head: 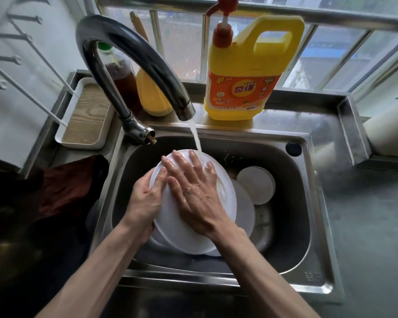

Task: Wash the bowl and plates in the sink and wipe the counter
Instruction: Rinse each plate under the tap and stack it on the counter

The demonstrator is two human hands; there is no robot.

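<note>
A white plate point(182, 232) is tilted up in the steel sink point(308, 226), under water running from the tap point(147, 63). My left hand point(145, 198) grips the plate's left rim, thumb on its face. My right hand point(193, 187) lies flat on the plate's face with wet, spread fingers. Behind it leans another white plate point(245, 207), and an upturned white bowl point(256, 184) sits at the sink's right. More white dishes show under the held plate.
A yellow dish-soap jug point(246, 72) with a red pump stands on the ledge behind the sink, beside an orange bottle point(152, 97) and a dark bottle point(122, 74). A white tray point(87, 115) sits at left, a dark red cloth point(62, 187) below it. Grey counter point(365, 214) lies right.
</note>
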